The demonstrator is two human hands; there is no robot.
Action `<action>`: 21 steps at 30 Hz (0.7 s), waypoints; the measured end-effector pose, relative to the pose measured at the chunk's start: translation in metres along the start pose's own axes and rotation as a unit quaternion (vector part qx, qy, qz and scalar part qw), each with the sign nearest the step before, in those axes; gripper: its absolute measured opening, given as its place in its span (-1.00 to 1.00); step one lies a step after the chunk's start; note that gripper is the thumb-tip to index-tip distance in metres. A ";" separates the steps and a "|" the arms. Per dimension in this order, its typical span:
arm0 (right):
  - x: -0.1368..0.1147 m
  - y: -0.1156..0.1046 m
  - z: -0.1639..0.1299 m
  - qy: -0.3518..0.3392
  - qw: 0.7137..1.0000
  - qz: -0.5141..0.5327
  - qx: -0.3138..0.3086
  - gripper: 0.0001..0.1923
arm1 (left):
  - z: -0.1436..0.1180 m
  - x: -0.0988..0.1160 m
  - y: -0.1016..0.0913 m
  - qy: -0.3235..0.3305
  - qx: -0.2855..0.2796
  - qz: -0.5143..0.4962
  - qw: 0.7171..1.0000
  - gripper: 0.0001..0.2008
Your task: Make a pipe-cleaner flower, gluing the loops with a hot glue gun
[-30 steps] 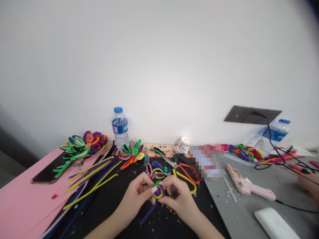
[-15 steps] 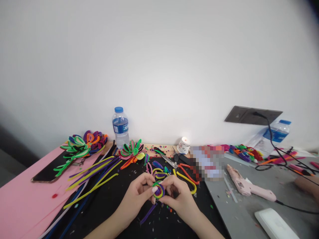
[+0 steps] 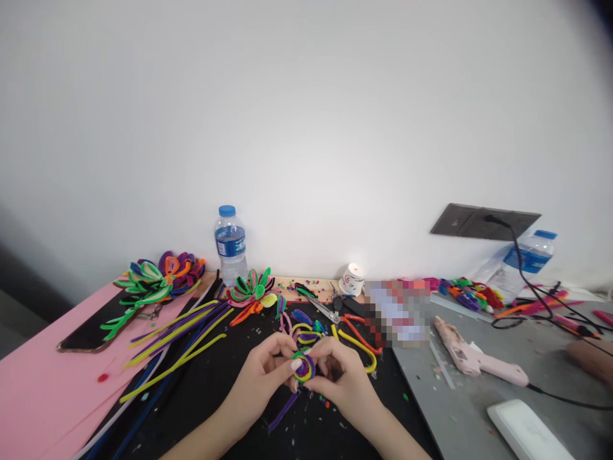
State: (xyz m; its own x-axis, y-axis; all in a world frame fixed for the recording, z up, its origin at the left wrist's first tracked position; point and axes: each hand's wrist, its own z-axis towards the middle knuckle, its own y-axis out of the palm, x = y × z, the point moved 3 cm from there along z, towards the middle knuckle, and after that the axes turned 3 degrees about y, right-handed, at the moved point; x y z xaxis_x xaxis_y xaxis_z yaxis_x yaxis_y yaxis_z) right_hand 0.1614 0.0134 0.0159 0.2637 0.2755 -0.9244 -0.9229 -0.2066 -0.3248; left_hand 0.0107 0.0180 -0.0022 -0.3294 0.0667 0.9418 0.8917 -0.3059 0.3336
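We see the fingertips of both hands pinched together on a small coiled pipe-cleaner rosette [image 3: 304, 367], wound in green, yellow, orange and purple, held just above the black mat [image 3: 225, 396]. The left hand [image 3: 265, 377] grips it from the left with the thumb, its pale nail showing, pressed on the coil's front, while the right hand [image 3: 343, 378] closes on it from the right with curled fingers. A purple pipe-cleaner tail [image 3: 283, 412] trails down from the coil toward the mat. Just beyond the hands lie short bent pieces in pink, yellow and blue [image 3: 301, 326], a curved yellow piece [image 3: 359, 348] and orange-handled pliers [image 3: 358, 329], with scissors [image 3: 320, 306] near them. To the left, long yellow and purple pipe cleaners [image 3: 182, 338] fan across the mat, and a phone [image 3: 90, 329] rests on the pink sheet [image 3: 33, 396]. Finished pipe-cleaner flowers [image 3: 158, 278] sit at the back left, another flower [image 3: 253, 291] beside a water bottle [image 3: 230, 246] standing against the wall. A small white cup [image 3: 353, 280] stands further right. On the grey table [image 3: 460, 415] lie a pink glue gun [image 3: 474, 361] and a white flat object [image 3: 524, 431], and another person's hand [image 3: 594, 358] shows at the right edge.
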 end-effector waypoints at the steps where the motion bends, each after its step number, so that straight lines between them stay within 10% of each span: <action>1: 0.000 0.000 0.000 0.000 1.000 0.001 0.000 -0.75 | 0.000 0.000 0.000 -0.001 0.000 -0.001 1.000 -0.86; 21: 0.002 -0.002 0.002 0.009 1.000 0.008 -0.002 -0.76 | 0.002 0.000 0.002 0.001 -0.009 -0.015 1.000 -0.85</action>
State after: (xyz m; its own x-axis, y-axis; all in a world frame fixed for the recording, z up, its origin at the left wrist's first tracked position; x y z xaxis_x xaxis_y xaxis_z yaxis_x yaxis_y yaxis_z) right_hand 0.1627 0.0162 0.0152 0.2535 0.2558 -0.9329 -0.9260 -0.2147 -0.3105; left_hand 0.0131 0.0189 -0.0009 -0.3559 0.0750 0.9315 0.8760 -0.3205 0.3605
